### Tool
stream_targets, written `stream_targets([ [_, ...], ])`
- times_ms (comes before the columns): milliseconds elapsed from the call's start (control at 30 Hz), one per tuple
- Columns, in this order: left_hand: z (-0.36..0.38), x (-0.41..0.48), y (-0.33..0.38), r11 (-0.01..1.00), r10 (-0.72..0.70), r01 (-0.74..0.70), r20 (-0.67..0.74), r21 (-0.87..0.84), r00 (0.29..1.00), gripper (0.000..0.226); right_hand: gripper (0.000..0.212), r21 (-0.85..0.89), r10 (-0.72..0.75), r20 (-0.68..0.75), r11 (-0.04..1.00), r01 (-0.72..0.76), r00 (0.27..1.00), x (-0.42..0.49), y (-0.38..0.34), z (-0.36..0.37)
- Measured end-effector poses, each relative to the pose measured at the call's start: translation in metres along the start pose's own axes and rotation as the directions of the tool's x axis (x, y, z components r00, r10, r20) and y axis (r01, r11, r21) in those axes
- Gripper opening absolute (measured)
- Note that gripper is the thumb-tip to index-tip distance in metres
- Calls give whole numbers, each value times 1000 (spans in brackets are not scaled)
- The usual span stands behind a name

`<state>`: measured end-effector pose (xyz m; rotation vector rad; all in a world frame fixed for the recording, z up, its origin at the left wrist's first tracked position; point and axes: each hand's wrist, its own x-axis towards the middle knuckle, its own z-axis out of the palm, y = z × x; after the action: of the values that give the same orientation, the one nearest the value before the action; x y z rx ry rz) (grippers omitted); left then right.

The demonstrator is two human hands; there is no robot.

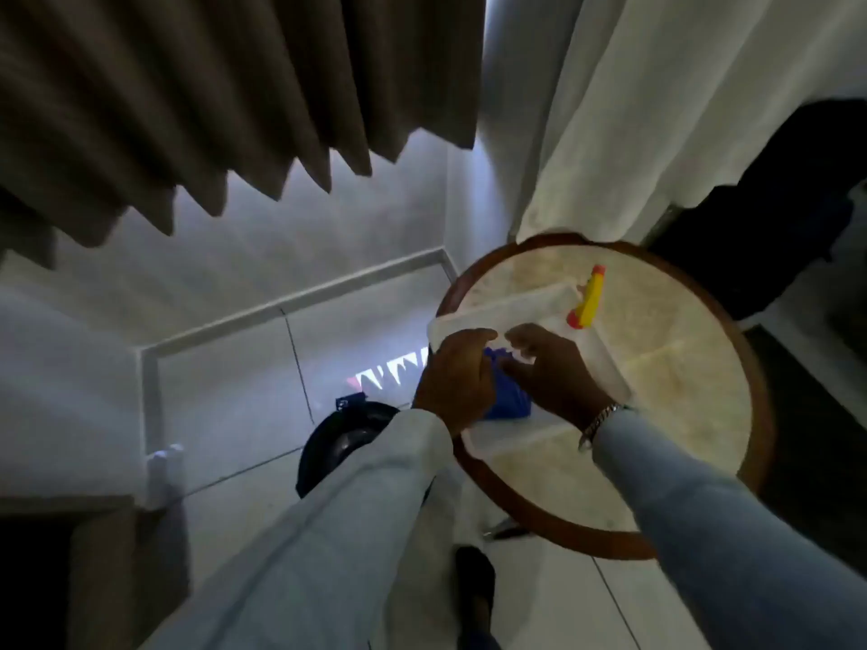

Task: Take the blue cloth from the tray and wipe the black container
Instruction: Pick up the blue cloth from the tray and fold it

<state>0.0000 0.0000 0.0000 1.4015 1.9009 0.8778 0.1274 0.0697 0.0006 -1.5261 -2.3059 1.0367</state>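
A white tray [511,441] lies on a round table [680,368]. In the tray sits a crumpled blue cloth [509,401], mostly covered by my hands. My left hand [455,380] rests on the cloth's left side with its fingers curled over it. Over the cloth's right side is my right hand [549,370], fingers bent down at the fabric. Whether either hand grips the cloth is unclear. A black round container [338,441] stands on the floor to the left of the table, partly hidden by my left sleeve.
A yellow and red spray bottle [586,300] lies at the tray's far end. Brown curtains [211,110] hang at the upper left, white curtains [657,110] behind the table. A white bottle [164,471] stands on the tiled floor near the left wall.
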Motion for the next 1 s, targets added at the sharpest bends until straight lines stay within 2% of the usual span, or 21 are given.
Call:
stream_targets([
  [67,33,23,-21,995,-30,23,77,95,997,46,38,42,168,42,985,-169,985,12,38,25],
  [133,58,48,-43,977,-109,76,158,200,981,54,41,16,252,33,967,-253,967,19,75,51],
  [300,91,100,-82,823,-248,25,320,568,914,46,60,-150,338,-3,930,-334,941,40,121,94],
  [367,100,111,-93,786,-286,1,362,619,887,46,65,-114,372,26,923,-367,928,46,127,109],
  [433,107,117,-103,786,-272,-16,367,618,890,44,64,-23,371,-3,928,-371,929,49,128,120],
  [533,107,122,-110,883,-252,48,384,467,888,25,57,231,405,-48,894,-384,913,52,125,124],
  [600,99,119,-108,928,-256,123,362,351,897,18,54,392,393,-79,857,-334,916,51,119,121],
  [700,80,106,-101,975,-209,179,263,134,942,22,54,576,328,-109,790,-210,938,46,104,106],
  [767,59,94,-95,975,-207,219,188,-45,960,25,53,698,272,-91,704,-134,958,41,90,93],
  [833,33,79,-92,941,-218,252,167,-226,962,24,52,814,214,-57,576,-79,975,39,71,82],
  [933,-9,51,-101,787,-254,304,167,-537,953,34,57,918,100,-14,397,-27,995,37,35,85],
  [1000,-30,29,-121,710,-290,288,106,-643,951,35,67,924,35,15,382,-27,999,32,9,106],
])
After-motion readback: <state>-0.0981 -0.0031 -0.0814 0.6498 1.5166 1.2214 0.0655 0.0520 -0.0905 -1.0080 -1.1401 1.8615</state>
